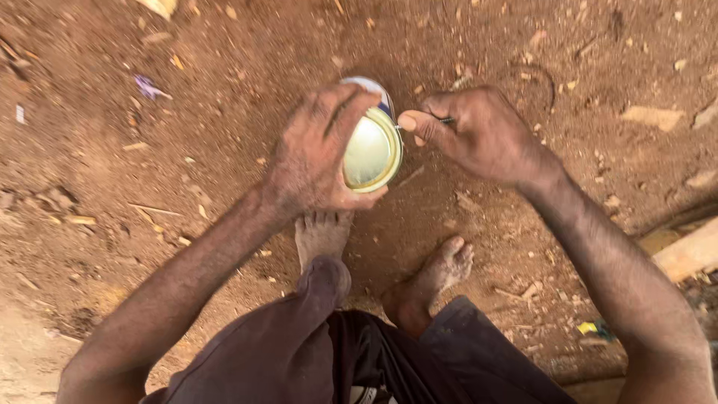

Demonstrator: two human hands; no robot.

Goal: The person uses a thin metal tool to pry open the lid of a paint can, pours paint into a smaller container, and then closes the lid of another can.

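Observation:
My left hand (318, 153) grips a small round tin can (370, 150) from the side, its gold-coloured lid facing up toward me. The can has a white and blue wall, mostly hidden by my fingers. My right hand (471, 131) is closed on a thin dark tool (446, 120) whose tip meets the can's right rim. Both hands hover above bare brown earth, just ahead of my two bare feet.
My bare feet (321, 236) rest on the dirt ground (187, 150) below the can, knees in dark shorts at the bottom. A wooden plank (688, 251) lies at the right edge. Scattered chips, twigs and small scraps litter the soil.

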